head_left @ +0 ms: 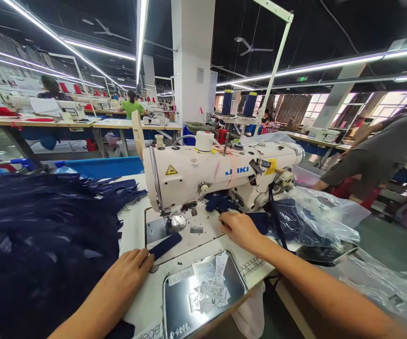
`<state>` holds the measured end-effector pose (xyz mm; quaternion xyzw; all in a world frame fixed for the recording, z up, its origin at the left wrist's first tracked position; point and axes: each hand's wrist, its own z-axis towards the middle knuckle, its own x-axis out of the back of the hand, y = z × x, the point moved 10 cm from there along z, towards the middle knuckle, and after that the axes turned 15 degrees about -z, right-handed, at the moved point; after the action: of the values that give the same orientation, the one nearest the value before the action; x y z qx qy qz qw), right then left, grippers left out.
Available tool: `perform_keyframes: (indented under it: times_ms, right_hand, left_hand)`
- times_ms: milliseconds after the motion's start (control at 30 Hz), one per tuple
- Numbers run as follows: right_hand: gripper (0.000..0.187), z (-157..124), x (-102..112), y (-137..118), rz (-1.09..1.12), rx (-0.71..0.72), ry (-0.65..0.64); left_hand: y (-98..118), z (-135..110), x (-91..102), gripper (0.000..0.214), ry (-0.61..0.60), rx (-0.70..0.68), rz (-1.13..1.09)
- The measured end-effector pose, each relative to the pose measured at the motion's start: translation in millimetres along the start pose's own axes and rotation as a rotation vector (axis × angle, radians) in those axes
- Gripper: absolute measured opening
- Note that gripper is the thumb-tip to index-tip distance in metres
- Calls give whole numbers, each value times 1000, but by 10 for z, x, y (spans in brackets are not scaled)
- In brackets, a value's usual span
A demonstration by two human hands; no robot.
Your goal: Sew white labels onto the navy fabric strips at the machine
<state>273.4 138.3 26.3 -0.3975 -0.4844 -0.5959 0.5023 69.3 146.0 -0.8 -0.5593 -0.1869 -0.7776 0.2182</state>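
My left hand (133,266) is closed on the near end of a navy fabric strip (167,246), which lies flat on the machine bed just in front of the needle plate (178,222). Under the arm of a white sewing machine (192,176) lies a small heap of navy fabric pieces (223,202). My right hand (240,229) reaches to the edge of this heap with its fingers curled together; what is between the fingertips is hidden. A metal tray (238,287) between my forearms holds white printed labels (207,294).
A large pile of navy fabric strips (44,245) covers the left side. Clear plastic bags (316,216) and a dark tray (325,254) lie at the right. Two thread cones (227,102) stand behind the machine. A person (383,146) bends over at the far right.
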Motion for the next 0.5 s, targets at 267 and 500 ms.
perform_keyframes:
  times_ms: [267,500]
  right_hand:
    - [16,-508,-163,84,-301,214,194]
    - [26,-649,182,-160,69,286,529]
  left_hand:
    - [128,174,184,28,-13,44,51]
    - [82,-261,798,16,466,288,-355]
